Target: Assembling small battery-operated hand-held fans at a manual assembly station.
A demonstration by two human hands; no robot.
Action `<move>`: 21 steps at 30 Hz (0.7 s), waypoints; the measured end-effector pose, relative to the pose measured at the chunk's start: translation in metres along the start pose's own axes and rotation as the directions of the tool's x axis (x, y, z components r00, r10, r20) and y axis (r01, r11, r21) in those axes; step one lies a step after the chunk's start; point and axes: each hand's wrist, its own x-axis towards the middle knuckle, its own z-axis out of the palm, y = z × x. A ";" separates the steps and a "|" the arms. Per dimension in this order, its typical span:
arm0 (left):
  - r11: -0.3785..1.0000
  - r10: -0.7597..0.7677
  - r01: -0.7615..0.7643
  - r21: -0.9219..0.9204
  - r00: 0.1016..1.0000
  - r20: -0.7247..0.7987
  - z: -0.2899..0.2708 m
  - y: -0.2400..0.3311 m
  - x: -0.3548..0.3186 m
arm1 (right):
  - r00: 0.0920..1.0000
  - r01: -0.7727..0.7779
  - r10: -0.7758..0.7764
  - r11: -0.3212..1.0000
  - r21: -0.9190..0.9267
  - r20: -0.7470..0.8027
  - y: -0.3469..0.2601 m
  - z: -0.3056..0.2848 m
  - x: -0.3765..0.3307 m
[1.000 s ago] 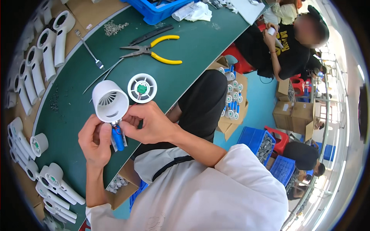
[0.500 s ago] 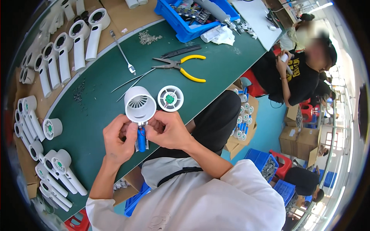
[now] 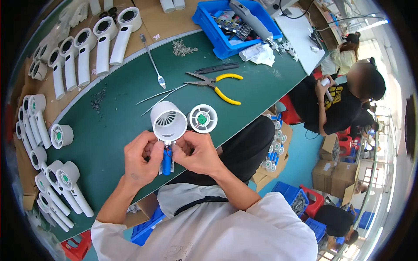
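Between both hands is a white handheld fan housing (image 3: 169, 123), its round ring facing up and a blue battery (image 3: 166, 162) showing in its handle part. My left hand (image 3: 144, 157) pinches the left side just below the ring. From the right, my right hand (image 3: 198, 152) grips the same spot with bent fingers. What the fingertips press on is partly hidden. Beside the ring, to the right, rests a white round fan part (image 3: 203, 118) with a green circuit board at its middle and a wire toward the housing.
Yellow-handled pliers (image 3: 217, 82), tweezers (image 3: 163, 96), a metal screwdriver-like tool (image 3: 153, 61) and a screw pile (image 3: 184, 48) lie beyond. A blue bin (image 3: 228, 45) stands at the back. White fan housings (image 3: 102, 41) line the left. A co-worker (image 3: 344, 95) sits at right.
The whole view has shifted, so the table and hands appear a little farther right and lower. Both hands keep their hold on the fan housing.
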 end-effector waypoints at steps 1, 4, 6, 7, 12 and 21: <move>0.999 -0.031 0.031 0.009 1.000 0.001 -0.002 0.003 -0.002 | 1.000 -0.007 0.007 1.000 0.002 -0.006 0.002 0.000 -0.001; 0.995 0.002 0.001 0.099 1.000 -0.030 -0.003 -0.003 -0.007 | 0.999 0.022 -0.025 0.994 0.104 0.027 0.011 0.009 -0.002; 0.991 -0.013 0.013 0.131 1.000 -0.007 -0.007 0.000 -0.004 | 0.999 0.016 -0.020 0.997 0.076 0.047 0.011 0.001 -0.001; 0.990 -0.115 0.112 0.086 0.993 0.032 -0.008 0.008 0.002 | 0.998 -0.018 0.017 1.000 0.017 0.064 0.018 -0.006 0.000; 0.909 -0.303 0.320 -0.268 0.947 0.104 -0.002 0.008 0.017 | 0.999 -0.008 0.011 0.994 0.110 -0.031 0.005 -0.012 0.008; 0.921 -0.277 0.291 -0.261 0.957 0.087 -0.007 0.009 0.012 | 0.999 0.043 -0.045 0.995 0.087 0.029 0.006 -0.009 0.006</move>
